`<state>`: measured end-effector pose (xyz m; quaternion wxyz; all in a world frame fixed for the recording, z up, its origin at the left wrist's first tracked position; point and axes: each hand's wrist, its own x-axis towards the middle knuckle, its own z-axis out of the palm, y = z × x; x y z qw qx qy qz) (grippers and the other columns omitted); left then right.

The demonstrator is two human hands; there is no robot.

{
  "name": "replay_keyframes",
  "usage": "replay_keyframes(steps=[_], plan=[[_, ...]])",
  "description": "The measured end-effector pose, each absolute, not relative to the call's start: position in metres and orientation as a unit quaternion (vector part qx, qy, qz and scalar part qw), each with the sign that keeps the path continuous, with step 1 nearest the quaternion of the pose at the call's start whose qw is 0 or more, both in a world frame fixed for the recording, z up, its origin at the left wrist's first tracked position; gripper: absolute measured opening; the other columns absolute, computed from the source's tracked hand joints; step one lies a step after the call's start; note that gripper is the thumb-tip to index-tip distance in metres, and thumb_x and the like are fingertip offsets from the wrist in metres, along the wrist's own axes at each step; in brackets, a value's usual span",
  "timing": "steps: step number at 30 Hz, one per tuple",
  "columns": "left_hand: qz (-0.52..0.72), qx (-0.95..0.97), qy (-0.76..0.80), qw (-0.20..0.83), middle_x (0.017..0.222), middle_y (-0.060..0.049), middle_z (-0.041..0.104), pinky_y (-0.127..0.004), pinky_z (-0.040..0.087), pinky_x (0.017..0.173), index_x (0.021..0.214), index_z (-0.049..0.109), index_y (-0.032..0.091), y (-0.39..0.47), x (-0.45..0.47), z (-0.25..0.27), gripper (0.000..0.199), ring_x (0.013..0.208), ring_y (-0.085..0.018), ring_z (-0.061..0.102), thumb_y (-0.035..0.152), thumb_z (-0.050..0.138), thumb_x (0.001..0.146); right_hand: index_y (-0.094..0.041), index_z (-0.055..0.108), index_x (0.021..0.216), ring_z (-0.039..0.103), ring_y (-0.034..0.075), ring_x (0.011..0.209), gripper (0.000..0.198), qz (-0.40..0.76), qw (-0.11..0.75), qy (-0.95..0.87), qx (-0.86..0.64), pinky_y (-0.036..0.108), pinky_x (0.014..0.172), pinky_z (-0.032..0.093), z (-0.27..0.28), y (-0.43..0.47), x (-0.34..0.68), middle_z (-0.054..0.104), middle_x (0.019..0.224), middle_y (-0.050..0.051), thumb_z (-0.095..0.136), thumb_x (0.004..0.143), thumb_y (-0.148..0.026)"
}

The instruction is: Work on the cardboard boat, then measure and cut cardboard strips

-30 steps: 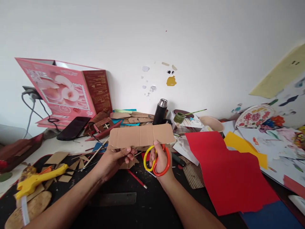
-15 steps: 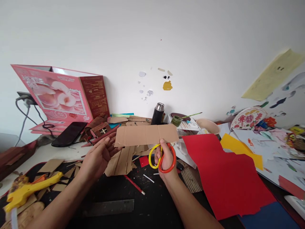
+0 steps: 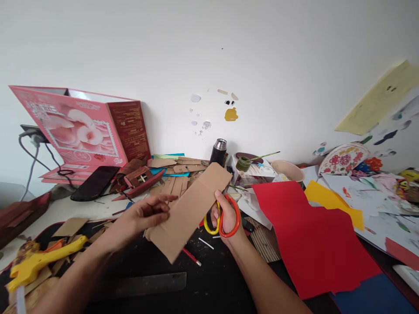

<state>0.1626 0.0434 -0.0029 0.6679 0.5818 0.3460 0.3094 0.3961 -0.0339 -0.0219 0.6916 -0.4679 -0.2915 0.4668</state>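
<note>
A flat piece of brown cardboard [image 3: 191, 209] is held up at a slant over the desk, its lower end toward me. My right hand [image 3: 226, 213] pinches its right edge under the thumb. That same hand has its fingers through the scissors [image 3: 234, 218], which have a red loop and a yellow loop; their blades are hidden behind the cardboard. At the cardboard's left edge, my left hand [image 3: 147, 213] has its fingers apart and grips nothing; whether a fingertip touches the edge I cannot tell.
A ruler [image 3: 153, 284] and a red pencil [image 3: 191, 256] lie below the cardboard. On the left are a yellow glue gun [image 3: 42, 261], a phone [image 3: 95, 183] and a small model boat [image 3: 139, 179]. Red paper [image 3: 314, 240] covers the right; a black flask [image 3: 218, 151] stands behind.
The cardboard has swung from level to a steep slant, its left end now lower and nearer. My left hand has shifted slightly right and down, while my right hand keeps the cardboard and scissors.
</note>
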Motion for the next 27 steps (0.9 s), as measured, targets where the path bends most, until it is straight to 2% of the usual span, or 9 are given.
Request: replay_keyframes(steps=[2,5,7,10,12,15,19,24,27], plan=[[0.211,0.606,0.303,0.705,0.103,-0.006,0.082,-0.033,0.058,0.082,0.12,0.084,0.029,0.038,0.163,-0.003,0.048,0.095,-0.026,0.075,0.05,0.093,0.077,-0.022,0.047,0.061,0.037,0.005,0.027,0.063,0.478,0.684,-0.288,-0.469,0.016,0.029,0.028,-0.024,-0.034,0.398,0.044,0.04,-0.009,0.082,0.075,-0.073],[0.171,0.595,0.276,0.735,0.118,-0.008,0.082,-0.041,0.057,0.098,0.12,0.084,0.029,0.027,0.168,-0.005,0.047,0.109,-0.031,0.075,0.058,0.085,0.083,-0.023,0.051,0.073,0.038,0.007,0.027,0.058,0.499,0.657,-0.316,-0.467,0.016,0.028,0.029,-0.028,-0.037,0.394,0.047,0.041,-0.011,0.081,0.077,-0.072],[0.173,0.581,0.289,0.741,0.112,-0.01,0.084,-0.043,0.059,0.094,0.116,0.085,0.027,0.022,0.172,-0.006,0.046,0.103,-0.033,0.077,0.057,0.087,0.081,-0.023,0.052,0.079,0.038,0.007,0.027,0.056,0.517,0.632,-0.34,-0.466,0.016,0.029,0.032,-0.029,-0.04,0.389,0.048,0.042,-0.012,0.081,0.079,-0.072],[0.197,0.512,0.346,0.761,0.097,-0.013,0.084,-0.042,0.063,0.074,0.104,0.086,0.023,0.021,0.174,-0.005,0.042,0.084,-0.034,0.078,0.05,0.093,0.073,-0.023,0.054,0.083,0.039,0.007,0.028,0.056,0.539,0.604,-0.36,-0.463,0.016,0.03,0.034,-0.026,-0.044,0.384,0.05,0.044,-0.012,0.08,0.08,-0.072],[0.268,0.44,0.391,0.763,0.089,-0.013,0.083,-0.04,0.062,0.062,0.099,0.084,0.021,0.027,0.172,-0.001,0.042,0.073,-0.033,0.077,0.044,0.096,0.066,-0.022,0.058,0.087,0.039,0.008,0.029,0.055,0.541,0.6,-0.366,-0.462,0.017,0.03,0.033,-0.023,-0.044,0.385,0.051,0.045,-0.011,0.079,0.081,-0.072],[0.412,0.355,0.432,0.719,0.084,-0.009,0.081,-0.038,0.062,0.058,0.094,0.079,0.02,0.041,0.166,0.006,0.045,0.065,-0.029,0.074,0.036,0.097,0.057,-0.018,0.066,0.094,0.04,0.008,0.029,0.056,0.528,0.603,-0.38,-0.462,0.017,0.03,0.032,-0.017,-0.046,0.389,0.05,0.046,-0.01,0.075,0.085,-0.073],[0.467,0.327,0.45,0.688,0.079,-0.006,0.078,-0.035,0.061,0.055,0.1,0.075,0.021,0.052,0.161,0.011,0.044,0.068,-0.029,0.074,0.032,0.089,0.06,-0.018,0.067,0.097,0.042,0.009,0.029,0.058,0.527,0.573,-0.424,-0.463,0.018,0.031,0.032,-0.013,-0.051,0.385,0.051,0.046,-0.01,0.071,0.088,-0.076],[0.467,0.305,0.447,0.699,0.087,-0.007,0.08,-0.041,0.066,0.067,0.096,0.073,0.024,0.056,0.16,0.008,0.038,0.088,-0.036,0.077,0.036,0.084,0.062,-0.017,0.069,0.106,0.058,0.015,0.038,0.069,0.572,0.515,-0.47,-0.434,0.022,0.042,0.047,-0.019,-0.056,0.375,0.065,0.051,-0.003,0.071,0.084,-0.082],[0.475,0.314,0.443,0.693,0.086,-0.01,0.079,-0.046,0.067,0.072,0.096,0.074,0.023,0.058,0.158,0.007,0.037,0.093,-0.04,0.078,0.036,0.083,0.062,-0.015,0.07,0.116,0.065,0.017,0.046,0.081,0.578,0.5,-0.497,-0.411,0.024,0.05,0.052,-0.021,-0.054,0.38,0.073,0.061,0.003,0.064,0.084,-0.089]])
